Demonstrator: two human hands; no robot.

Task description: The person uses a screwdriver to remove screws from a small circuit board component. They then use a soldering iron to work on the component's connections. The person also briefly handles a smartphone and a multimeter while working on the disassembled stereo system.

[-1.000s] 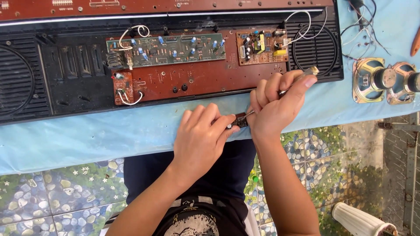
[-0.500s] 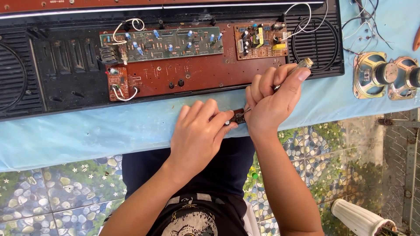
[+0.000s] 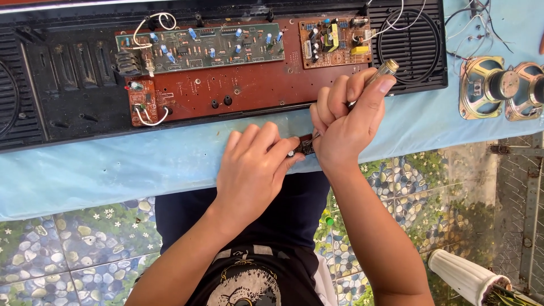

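Here, one small dark component point(image 3: 305, 146), reddish-brown with a pale spot at its left end, mostly covered by fingers; it sits at the front edge of the desk, over the blue cloth point(image 3: 113, 170). Left hand point(image 3: 252, 167): curled narrow, thumb and fingertips pinching the component. Right hand point(image 3: 345, 122): closed around a slim screwdriver point(image 3: 374, 79) with a clear, yellowish handle; the shaft slants down-left and its tip meets the component.

Just behind the hands: a long black open cabinet point(image 3: 68, 102) lying across the desk, with a red-brown board point(image 3: 255, 85) inside. On that board, a green circuit board point(image 3: 198, 45) with blue capacitors toward the rear, a smaller brown circuit board point(image 3: 334, 42) to its right, and a small red board point(image 3: 141, 102) with white wire loops at the left. A round speaker grille point(image 3: 413, 51) closes the cabinet's right end.

Right edge of the desk: two loose speakers point(image 3: 501, 88) side by side, thin wires above them.

Against the frames before: both hands hold the same grip; the screwdriver handle sits a touch higher and the cabinet slightly nearer the upper edge of view.
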